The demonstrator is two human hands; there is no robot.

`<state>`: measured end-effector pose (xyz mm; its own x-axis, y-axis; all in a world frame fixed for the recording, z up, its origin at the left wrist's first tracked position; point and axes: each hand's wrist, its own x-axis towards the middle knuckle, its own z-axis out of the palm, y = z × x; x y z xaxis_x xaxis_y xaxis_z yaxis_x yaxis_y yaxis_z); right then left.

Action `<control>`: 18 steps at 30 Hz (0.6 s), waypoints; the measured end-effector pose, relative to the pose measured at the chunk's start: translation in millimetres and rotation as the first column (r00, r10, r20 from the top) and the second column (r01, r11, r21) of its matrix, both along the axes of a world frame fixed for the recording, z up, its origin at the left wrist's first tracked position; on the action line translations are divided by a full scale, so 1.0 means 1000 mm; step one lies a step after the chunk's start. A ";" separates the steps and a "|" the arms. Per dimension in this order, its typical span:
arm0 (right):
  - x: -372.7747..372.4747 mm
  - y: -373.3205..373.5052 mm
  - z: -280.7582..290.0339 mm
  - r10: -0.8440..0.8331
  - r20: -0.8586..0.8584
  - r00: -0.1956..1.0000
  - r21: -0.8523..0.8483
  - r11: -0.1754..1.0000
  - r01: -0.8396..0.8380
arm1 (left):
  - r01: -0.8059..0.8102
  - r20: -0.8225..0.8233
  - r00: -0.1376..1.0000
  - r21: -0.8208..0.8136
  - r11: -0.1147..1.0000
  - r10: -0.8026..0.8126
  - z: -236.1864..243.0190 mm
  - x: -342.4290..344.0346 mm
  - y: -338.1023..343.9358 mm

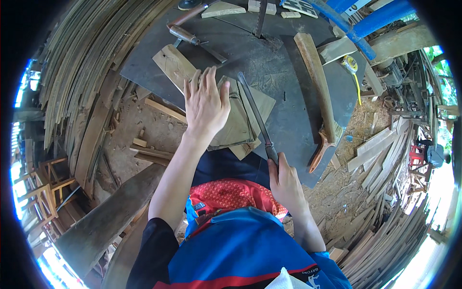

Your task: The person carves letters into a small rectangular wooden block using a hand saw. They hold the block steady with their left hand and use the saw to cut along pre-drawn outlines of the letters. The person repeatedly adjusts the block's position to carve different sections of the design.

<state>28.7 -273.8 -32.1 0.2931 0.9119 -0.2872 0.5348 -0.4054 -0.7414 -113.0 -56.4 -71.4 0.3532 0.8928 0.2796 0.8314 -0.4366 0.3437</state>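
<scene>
My left hand lies with its fingers stretched out over flat pieces of wood. Under and beside it are a pale board with pencil-like marks and a wider wooden piece near the table's front edge. My right hand is closed round the handle of a long, slim metal file. The file points away from me, slanting left, its shaft over the right side of the wooden pieces. What lies directly under my left palm is hidden.
A band saw blade rises through the dark metal table. On the table lie a long curved timber, a brush, a wooden-handled tool and a yellow tape measure. Stacked planks stand left; offcuts litter the right floor.
</scene>
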 end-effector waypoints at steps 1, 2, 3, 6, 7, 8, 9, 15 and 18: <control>-0.001 0.000 0.001 0.007 -0.006 1.000 -0.016 1.000 -0.007 | 0.008 -0.012 1.000 0.007 1.000 -0.007 -0.003 0.001 0.004; -0.002 0.000 0.001 0.013 -0.013 1.000 -0.033 0.999 -0.014 | 0.015 -0.024 1.000 0.014 1.000 -0.015 -0.007 0.001 0.007; -0.003 0.000 0.000 0.015 -0.021 1.000 -0.047 0.999 -0.016 | 0.028 -0.037 0.999 0.023 0.999 -0.027 -0.011 0.001 0.010; -0.007 -0.002 -0.002 0.020 -0.028 0.999 -0.052 0.998 -0.021 | 0.049 -0.074 0.996 -0.010 0.999 -0.050 -0.022 -0.003 0.007; -0.009 -0.003 -0.003 0.024 -0.016 1.000 -0.046 0.999 -0.025 | 0.047 -0.077 0.996 -0.033 0.998 -0.049 -0.024 -0.004 0.005; -0.011 -0.002 -0.004 0.029 -0.004 1.000 -0.039 0.999 -0.029 | 0.045 -0.067 0.997 -0.032 0.999 -0.047 -0.025 -0.004 0.004; -0.012 -0.001 -0.005 0.036 0.010 0.999 -0.030 0.999 -0.036 | 0.040 -0.055 0.998 -0.029 0.999 -0.041 -0.024 -0.003 0.005; -0.019 0.007 -0.010 0.076 0.274 0.959 -0.020 0.997 -0.074 | 0.019 -0.028 0.999 -0.047 0.999 -0.020 -0.025 -0.002 0.004; -0.023 0.014 -0.007 0.083 0.339 0.937 -0.019 0.997 -0.081 | 0.021 -0.035 0.999 -0.045 0.999 -0.022 -0.027 -0.002 0.005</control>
